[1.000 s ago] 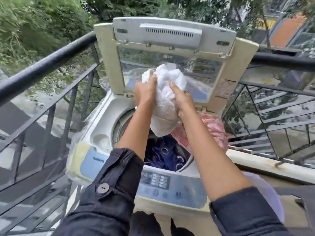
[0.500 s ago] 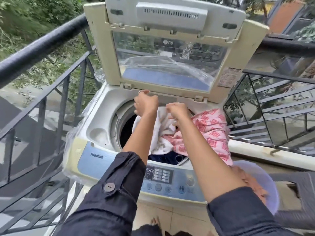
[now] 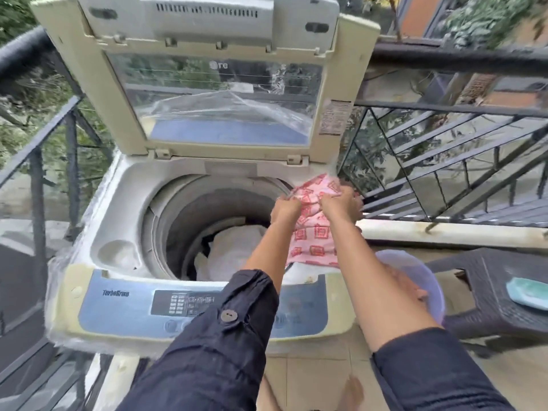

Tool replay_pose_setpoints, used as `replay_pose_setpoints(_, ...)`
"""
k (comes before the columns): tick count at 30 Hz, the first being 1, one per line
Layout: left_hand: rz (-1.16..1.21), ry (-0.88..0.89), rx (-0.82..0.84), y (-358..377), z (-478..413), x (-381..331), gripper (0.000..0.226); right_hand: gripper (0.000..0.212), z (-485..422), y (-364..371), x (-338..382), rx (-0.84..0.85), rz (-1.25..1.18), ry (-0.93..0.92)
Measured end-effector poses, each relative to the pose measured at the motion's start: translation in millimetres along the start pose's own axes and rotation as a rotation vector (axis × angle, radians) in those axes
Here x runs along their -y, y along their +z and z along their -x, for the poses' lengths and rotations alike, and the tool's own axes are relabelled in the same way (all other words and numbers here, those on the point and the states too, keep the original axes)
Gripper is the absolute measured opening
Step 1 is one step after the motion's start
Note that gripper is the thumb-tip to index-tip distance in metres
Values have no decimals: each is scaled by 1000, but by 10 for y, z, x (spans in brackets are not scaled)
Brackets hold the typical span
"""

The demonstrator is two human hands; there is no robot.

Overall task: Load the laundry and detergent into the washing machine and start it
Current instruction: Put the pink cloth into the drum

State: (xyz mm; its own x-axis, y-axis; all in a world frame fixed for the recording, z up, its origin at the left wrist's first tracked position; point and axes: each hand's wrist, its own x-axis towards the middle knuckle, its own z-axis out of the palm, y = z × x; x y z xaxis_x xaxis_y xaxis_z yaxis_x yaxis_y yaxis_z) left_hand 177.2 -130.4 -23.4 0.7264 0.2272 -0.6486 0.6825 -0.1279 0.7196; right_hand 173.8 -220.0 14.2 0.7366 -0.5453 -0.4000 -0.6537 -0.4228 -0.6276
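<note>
A cream top-loading washing machine (image 3: 112,209) stands in front of me with its lid (image 3: 207,34) raised. White laundry (image 3: 234,253) lies inside the drum over something dark. A pink patterned cloth (image 3: 314,238) hangs over the drum's right rim. My left hand (image 3: 284,207) and my right hand (image 3: 341,203) both grip that pink cloth near its top, side by side. The blue control panel (image 3: 133,307) runs along the front edge, partly hidden by my dark sleeves.
Black metal railings (image 3: 444,149) enclose the balcony left and right. A translucent plastic basin (image 3: 427,280) sits low at the right behind my right arm. A dark wicker table (image 3: 489,286) holds a teal object (image 3: 527,296). My bare feet show on the tiled floor below.
The white bundle that both hands held high has gone down into the drum and been let go. Both hands have moved right and taken hold of the pink cloth on the rim.
</note>
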Motion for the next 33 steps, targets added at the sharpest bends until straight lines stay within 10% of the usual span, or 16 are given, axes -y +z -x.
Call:
replay_pose_setpoints(4, 67, -58, 107, 114, 124, 111, 75, 84, -160, -91, -260, 114, -206, 157)
replay_pose_setpoints(10, -213, -72, 62, 238, 146, 239, 46, 49, -240, -137, -587, 88, 4, 55)
replay_pose_setpoints(17, 127, -10, -153, 331, 332, 42, 44, 22, -180, -262, -317, -6, -118, -117)
replay_pose_setpoints(33, 970, 444, -559, -1150, 992, -1315, 40, 15, 941, -553, 1307, 859, -937, -447)
